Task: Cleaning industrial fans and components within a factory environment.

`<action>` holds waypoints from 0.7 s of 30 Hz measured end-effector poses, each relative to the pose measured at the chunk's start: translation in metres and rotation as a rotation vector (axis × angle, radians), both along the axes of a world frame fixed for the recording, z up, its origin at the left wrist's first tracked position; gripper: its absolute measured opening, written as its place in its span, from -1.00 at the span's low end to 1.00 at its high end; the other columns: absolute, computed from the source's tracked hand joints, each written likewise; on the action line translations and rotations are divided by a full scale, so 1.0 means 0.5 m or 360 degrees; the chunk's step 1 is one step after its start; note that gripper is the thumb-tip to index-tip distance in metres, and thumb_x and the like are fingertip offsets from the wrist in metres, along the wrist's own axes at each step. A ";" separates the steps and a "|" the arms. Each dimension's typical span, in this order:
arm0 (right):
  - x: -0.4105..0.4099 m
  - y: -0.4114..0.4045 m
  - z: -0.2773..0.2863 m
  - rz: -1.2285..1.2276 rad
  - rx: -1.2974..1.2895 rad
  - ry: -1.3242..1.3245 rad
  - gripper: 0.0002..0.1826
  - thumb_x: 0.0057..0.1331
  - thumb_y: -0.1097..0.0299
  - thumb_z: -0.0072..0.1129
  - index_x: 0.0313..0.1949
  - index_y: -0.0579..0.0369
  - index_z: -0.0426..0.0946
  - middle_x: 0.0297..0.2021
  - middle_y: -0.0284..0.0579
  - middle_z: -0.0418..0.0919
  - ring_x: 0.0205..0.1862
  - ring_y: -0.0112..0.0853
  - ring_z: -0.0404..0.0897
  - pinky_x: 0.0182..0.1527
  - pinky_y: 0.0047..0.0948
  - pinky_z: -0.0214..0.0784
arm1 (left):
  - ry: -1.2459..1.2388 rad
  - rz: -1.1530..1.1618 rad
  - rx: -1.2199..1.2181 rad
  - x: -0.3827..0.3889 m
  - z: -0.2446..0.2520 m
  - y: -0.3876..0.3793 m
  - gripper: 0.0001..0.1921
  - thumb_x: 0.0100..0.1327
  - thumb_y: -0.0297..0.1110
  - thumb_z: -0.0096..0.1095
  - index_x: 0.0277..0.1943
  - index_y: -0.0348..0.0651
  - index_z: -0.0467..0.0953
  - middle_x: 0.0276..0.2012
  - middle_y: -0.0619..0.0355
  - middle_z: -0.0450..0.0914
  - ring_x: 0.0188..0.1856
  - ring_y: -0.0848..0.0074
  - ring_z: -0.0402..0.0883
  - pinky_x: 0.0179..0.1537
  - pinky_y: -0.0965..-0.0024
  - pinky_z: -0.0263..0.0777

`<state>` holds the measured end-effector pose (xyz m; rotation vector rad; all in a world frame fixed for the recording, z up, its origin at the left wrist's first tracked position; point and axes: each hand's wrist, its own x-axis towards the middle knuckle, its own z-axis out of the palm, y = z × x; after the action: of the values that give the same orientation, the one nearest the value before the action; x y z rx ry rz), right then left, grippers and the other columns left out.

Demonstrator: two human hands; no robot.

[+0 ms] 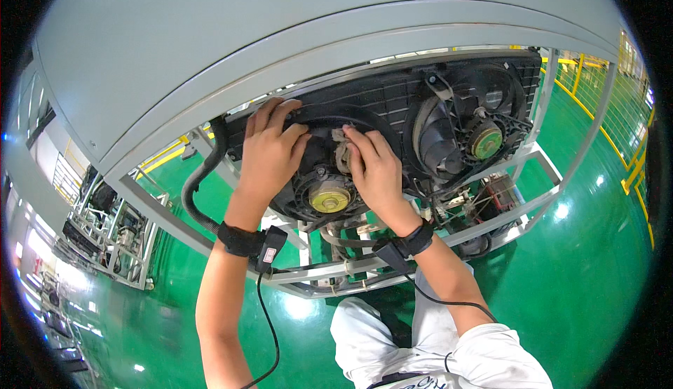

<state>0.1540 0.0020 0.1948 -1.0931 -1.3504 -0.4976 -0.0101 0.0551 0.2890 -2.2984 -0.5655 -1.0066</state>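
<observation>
A black radiator fan shroud point(368, 100) with two fans is mounted inside a grey metal frame in front of me. My left hand point(273, 150) rests on the shroud's upper left part, fingers spread, holding nothing that I can see. A crumpled grey-brown cloth point(343, 150) is under the fingers of my right hand point(376, 165), against the left fan above its yellowish motor hub point(329, 198). The right fan's motor point(486, 141), with a greenish face, lies to the right of that hand. Both wrists wear black straps with small cabled devices.
A large grey panel point(326, 0) overhangs the shroud. A black corrugated hose point(194, 186) curves down at the left. Frame bars point(315, 273) run low before my legs. A battery point(502, 192) sits low at the right. Yellow fencing point(581, 73) and another equipment rack point(126, 231) stand farther off.
</observation>
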 end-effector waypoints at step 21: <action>0.020 0.002 -0.007 -0.0104 -0.0437 -0.0825 -0.78 0.07 0.45 0.06 -0.26 0.15 0.54 -0.22 -0.10 0.45 -0.13 -0.24 0.45 -0.12 -0.32 0.34 | 0.0438 -0.0121 -0.0181 0.040 0.012 0.006 -0.50 -0.01 -0.59 0.05 -0.02 0.18 0.61 0.19 0.19 0.38 0.30 0.21 0.24 0.30 0.08 0.11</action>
<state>0.1639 0.0031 0.1916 -1.2875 -1.8817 -0.6889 0.0097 0.0580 0.2949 -2.5211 -0.4337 -0.6895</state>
